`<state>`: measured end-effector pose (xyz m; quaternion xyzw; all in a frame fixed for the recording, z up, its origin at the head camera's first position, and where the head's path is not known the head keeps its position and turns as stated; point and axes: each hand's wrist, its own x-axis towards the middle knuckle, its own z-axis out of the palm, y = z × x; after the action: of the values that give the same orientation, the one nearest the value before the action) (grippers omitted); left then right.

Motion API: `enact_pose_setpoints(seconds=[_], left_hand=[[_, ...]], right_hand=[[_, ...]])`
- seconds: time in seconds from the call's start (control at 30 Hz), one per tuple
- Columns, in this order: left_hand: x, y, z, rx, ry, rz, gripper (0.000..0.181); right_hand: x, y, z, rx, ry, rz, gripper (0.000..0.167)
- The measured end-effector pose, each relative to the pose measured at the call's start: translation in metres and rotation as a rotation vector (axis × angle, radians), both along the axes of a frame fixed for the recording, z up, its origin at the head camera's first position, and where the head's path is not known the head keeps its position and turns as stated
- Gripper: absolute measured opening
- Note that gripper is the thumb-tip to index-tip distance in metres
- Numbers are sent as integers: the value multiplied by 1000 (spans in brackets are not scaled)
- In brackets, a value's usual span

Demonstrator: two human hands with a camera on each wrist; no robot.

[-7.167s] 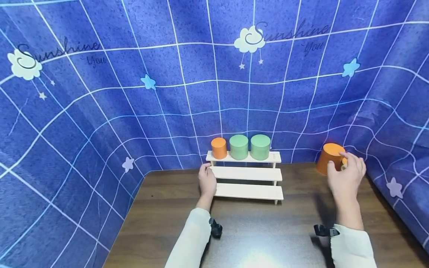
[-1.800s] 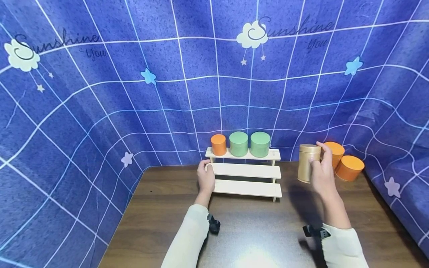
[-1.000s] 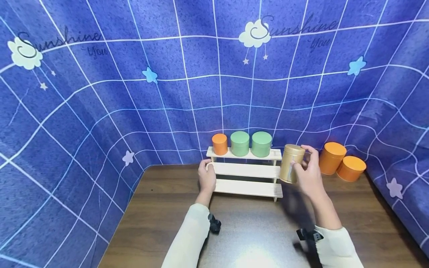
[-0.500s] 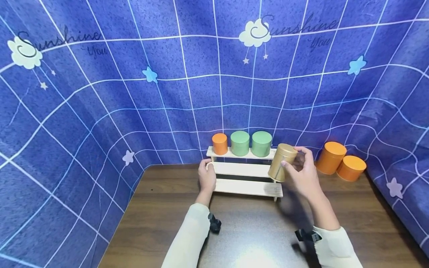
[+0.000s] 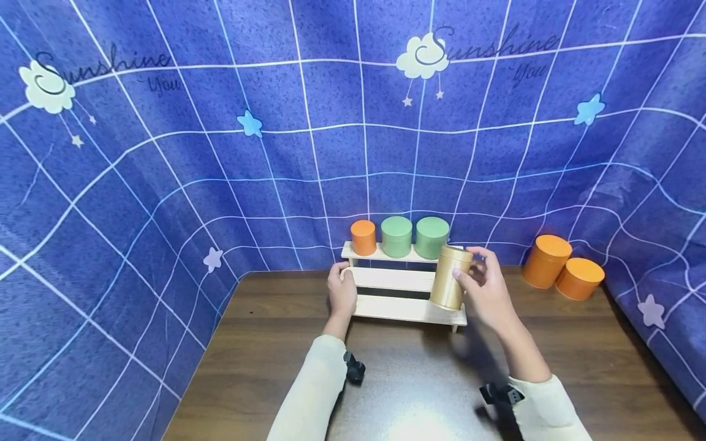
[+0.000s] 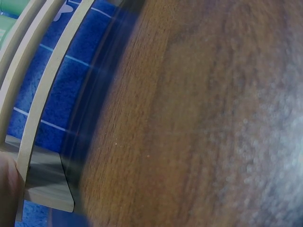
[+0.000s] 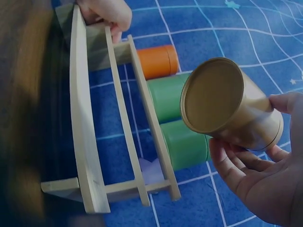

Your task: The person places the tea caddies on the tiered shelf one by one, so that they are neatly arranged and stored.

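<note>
A person's right hand (image 5: 489, 294) is gripping a tilted gold canister (image 5: 449, 283) between thumb and fingers, holding it at the right end of a three-tier wooden rack (image 5: 391, 278). The left hand (image 5: 342, 293) is gripping the rack's left end; one orange tin (image 5: 363, 238) and two green tins (image 5: 396, 237) are standing on the top tier.

Blue gridded cloth (image 5: 287, 184), brown tabletop (image 5: 265, 361)

The left arm (image 5: 317, 373) and right arm (image 5: 540, 392), both pale-sleeved, reach forward, angled toward each other. The left hand (image 5: 343, 291) grips, its left thumb (image 5: 347, 277) on the near side. The right hand (image 5: 488, 294) is raised, palm turned left, gripping between right thumb (image 5: 466, 281) and curved fingers (image 7: 232, 168).
</note>
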<state>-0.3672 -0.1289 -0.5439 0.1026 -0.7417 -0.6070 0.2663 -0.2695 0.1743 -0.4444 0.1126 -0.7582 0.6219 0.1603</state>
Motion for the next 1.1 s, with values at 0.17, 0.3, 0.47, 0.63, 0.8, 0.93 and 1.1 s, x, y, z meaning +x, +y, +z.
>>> enact_pose_setpoints(seconds=[0.17, 0.3, 0.47, 0.63, 0.8, 0.93, 1.1], left_hand=[[0, 1, -1, 6, -7, -6, 26], [1, -1, -1, 0, -11, 4, 26], [0, -1, -1, -4, -14, 13, 26], [-1, 0, -1, -10, -16, 9, 26], [-2, 1, -2, -16, -27, 15, 25], [-2, 0, -2, -10, -31, 14, 25], [0, 0, 0, -1, -22, 14, 25]], right_hand=[[-1, -6, -5, -39, 13, 30, 57], [-1, -13, -5, -75, 9, 58, 57], [-2, -20, -6, -77, 30, 86, 57], [-3, -23, -9, -74, 19, 99, 57], [-5, -27, -9, -103, -4, 111, 56], [-8, -30, -8, -96, -8, 128, 57], [-14, -35, -11, -84, -6, 144, 60]])
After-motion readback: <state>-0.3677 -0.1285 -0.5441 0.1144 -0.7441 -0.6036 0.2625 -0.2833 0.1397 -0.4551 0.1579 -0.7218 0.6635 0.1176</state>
